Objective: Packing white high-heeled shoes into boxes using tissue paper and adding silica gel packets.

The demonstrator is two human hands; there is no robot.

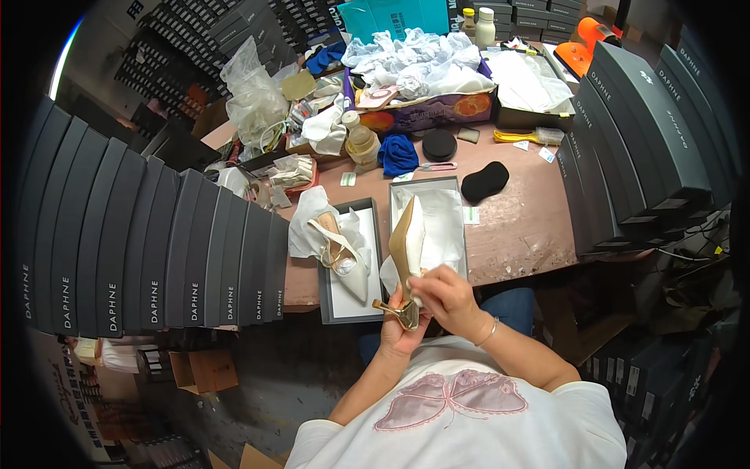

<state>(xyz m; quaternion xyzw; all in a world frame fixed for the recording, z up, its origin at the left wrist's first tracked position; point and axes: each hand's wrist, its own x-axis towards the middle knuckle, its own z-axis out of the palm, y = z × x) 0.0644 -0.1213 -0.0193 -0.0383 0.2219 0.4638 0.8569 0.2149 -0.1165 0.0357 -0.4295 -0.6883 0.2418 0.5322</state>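
Observation:
A white pointed high-heeled shoe with a tan sole and gold heel is tipped on its side in front of me. My left hand is closed around its heel end from below. The fingers of my right hand pinch the white upper near the back; exactly what lies between the fingertips is hidden. A matching white shoe with a thin strap lies in a dark grey shoebox half at the table's near edge. Beside it, the other box half holds white tissue paper, partly behind the held shoe.
Stacked dark shoeboxes line the left and right sides. Farther back are a black oval sponge, a round black tin, a blue cloth, a bottle, a yellow-handled brush and a carton of crumpled tissue.

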